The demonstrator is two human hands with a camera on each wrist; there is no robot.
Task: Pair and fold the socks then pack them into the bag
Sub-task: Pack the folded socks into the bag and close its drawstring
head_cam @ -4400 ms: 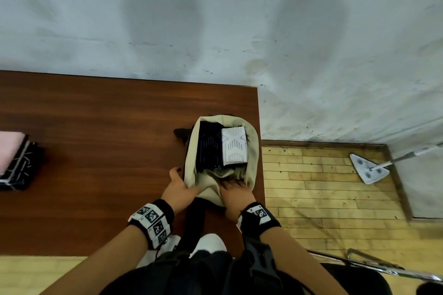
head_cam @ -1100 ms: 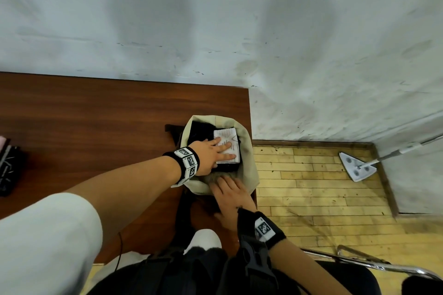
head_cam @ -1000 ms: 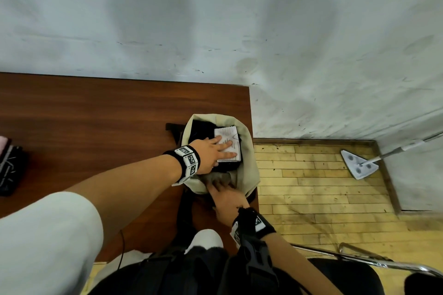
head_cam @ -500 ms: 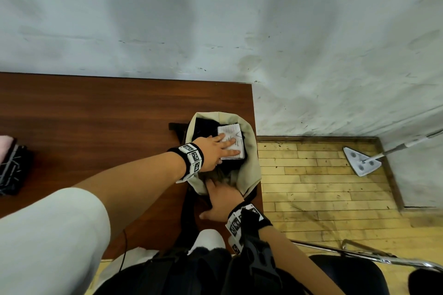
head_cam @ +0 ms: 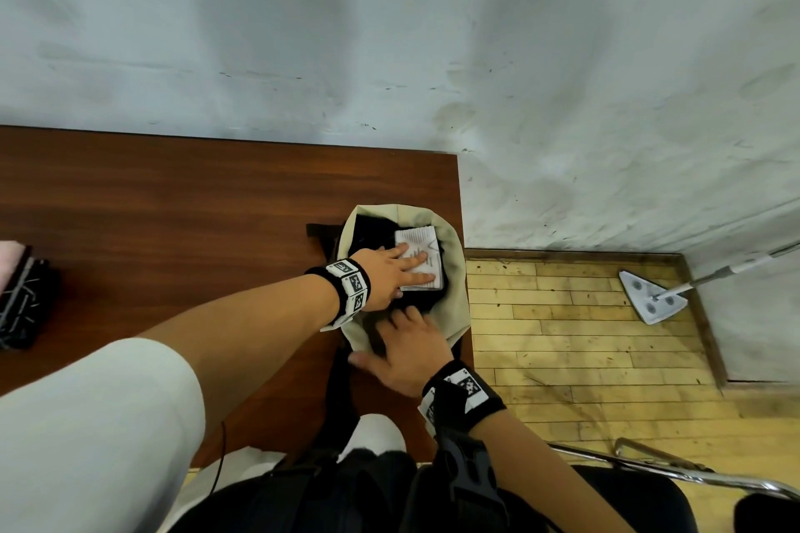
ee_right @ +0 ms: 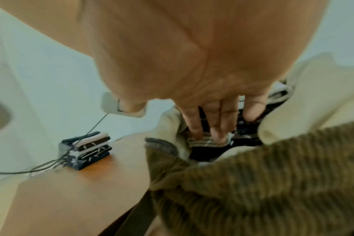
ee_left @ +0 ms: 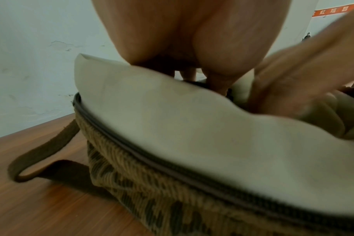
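Right at table edge, bag open

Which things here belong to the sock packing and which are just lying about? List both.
Job: bag; white folded socks under the left hand; right hand at the bag's mouth; stacked folded socks.
Lying about: mop; chair frame.

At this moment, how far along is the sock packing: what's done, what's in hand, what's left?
Done: folded socks, a white pair and dark ones, already lie inside the open bag. In hand: the left hand presses flat on the white pair, while the right hand reaches its fingers into the bag's near side. Left: a stack of folded socks still sits on the table, unpacked.
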